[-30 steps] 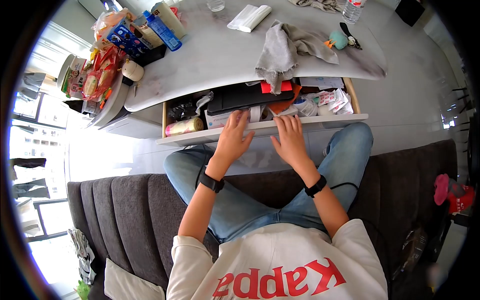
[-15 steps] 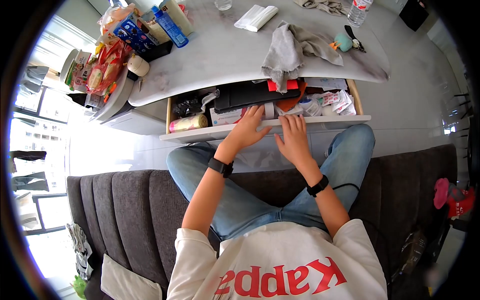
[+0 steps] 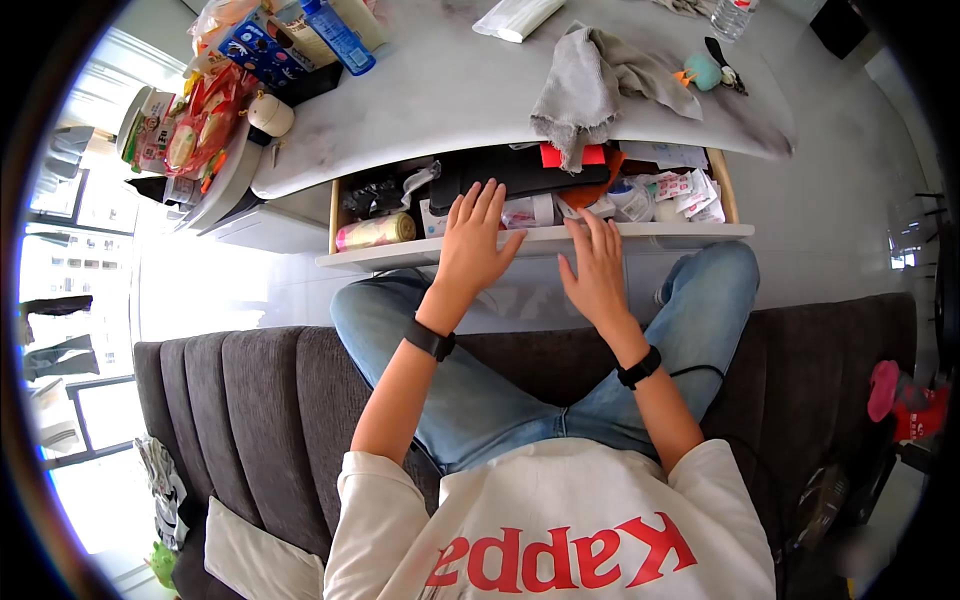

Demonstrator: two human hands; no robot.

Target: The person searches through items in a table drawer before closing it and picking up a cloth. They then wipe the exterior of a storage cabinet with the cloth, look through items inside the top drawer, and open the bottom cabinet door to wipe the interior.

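A drawer (image 3: 690, 232) stands pulled out below the table top, filled with mixed items. My left hand (image 3: 474, 240) lies flat over its front edge, fingers outstretched toward a black flat case (image 3: 540, 180). Over the front edge further right is my right hand (image 3: 598, 262), palm down with fingers apart; it holds nothing. Between the hands shows a white roll-like item (image 3: 543, 210). A yellow and pink roll (image 3: 376, 232) lies at the drawer's left, and white packets (image 3: 690, 190) at its right. Whether either hand presses on the drawer front I cannot tell.
On the table (image 3: 430, 110) lie a grey cloth (image 3: 580, 95), hanging partly into the drawer, and a white packet of tissues (image 3: 515, 15). A blue bottle (image 3: 340, 38) and snack bags (image 3: 205, 125) crowd the left. A dark sofa (image 3: 260, 400) is behind my legs.
My left hand has shifted left and its fingers reach a little further over the drawer. The right hand has moved only slightly. The view has shifted a little.
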